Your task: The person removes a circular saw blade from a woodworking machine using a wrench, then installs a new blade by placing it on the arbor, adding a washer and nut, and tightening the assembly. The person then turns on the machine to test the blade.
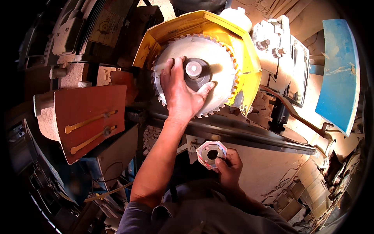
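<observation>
A large toothed circular saw blade (pixel 220 93) faces me inside a yellow guard (pixel 251 66). At its centre, a dark round collar (pixel 203 70) surrounds a bright spindle end (pixel 193 69). My left hand (pixel 183 91) reaches over the blade, with thumb and fingers curved around the collar's left and lower edge. The palm covers part of the blade. Lower down, my right hand (pixel 229 167) pinches an octagonal metal ring (pixel 204 153) between thumb and fingers. This ring has a round centre hole, smaller holes and a pink-red rim; it is apart from the blade.
A dark metal rail (pixel 233 134) crosses below the blade. On the left stands a red-brown plate (pixel 93 101) with two slots. At right are a grey machine block (pixel 272 54), a curved metal lever (pixel 290 107) and a blue panel (pixel 338 74). Wood scraps (pixel 317 191) lie lower right.
</observation>
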Demonstrator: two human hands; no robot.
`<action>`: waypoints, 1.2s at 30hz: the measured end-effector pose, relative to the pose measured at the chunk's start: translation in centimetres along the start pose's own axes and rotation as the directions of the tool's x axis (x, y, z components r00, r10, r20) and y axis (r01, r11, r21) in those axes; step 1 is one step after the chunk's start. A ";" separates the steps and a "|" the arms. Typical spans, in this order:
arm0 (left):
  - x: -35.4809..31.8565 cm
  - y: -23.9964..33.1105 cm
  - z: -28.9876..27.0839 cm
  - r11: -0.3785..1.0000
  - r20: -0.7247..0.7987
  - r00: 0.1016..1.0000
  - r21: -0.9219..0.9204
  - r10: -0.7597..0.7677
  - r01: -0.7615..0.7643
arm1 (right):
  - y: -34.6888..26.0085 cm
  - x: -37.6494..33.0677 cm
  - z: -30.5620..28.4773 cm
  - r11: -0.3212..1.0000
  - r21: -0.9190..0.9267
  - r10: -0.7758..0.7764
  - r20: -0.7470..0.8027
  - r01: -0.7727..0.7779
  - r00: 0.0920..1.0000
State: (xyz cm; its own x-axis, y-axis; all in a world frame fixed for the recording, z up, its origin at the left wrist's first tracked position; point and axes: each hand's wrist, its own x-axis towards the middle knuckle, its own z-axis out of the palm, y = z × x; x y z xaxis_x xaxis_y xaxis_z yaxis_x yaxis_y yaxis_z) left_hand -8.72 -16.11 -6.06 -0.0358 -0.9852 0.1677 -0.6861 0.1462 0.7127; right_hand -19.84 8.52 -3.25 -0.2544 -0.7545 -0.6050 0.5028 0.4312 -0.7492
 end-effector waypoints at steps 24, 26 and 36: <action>1.5 -0.6 0.8 0.975 0.163 0.977 -0.193 0.139 -0.106 | -0.9 0.5 0.2 0.999 -0.027 0.022 0.072 -0.020 0.997; 2.0 -1.0 0.2 0.975 0.262 0.952 -0.191 0.160 -0.112 | -0.4 0.5 0.0 0.999 -0.039 -0.013 0.083 0.016 0.996; -0.3 1.1 0.8 0.983 0.028 0.991 -0.125 -0.129 0.132 | -0.5 -0.1 -0.1 0.999 -0.043 -0.022 0.057 0.025 0.998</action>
State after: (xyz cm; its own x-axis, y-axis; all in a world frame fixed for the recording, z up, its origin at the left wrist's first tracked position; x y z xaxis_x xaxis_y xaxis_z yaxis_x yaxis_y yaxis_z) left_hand -10.00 -15.70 -5.90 0.0332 -0.9979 0.0554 -0.5888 0.0252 0.8079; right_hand -20.10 8.43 -2.81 -0.2181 -0.7907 -0.5720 0.4602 0.4336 -0.7748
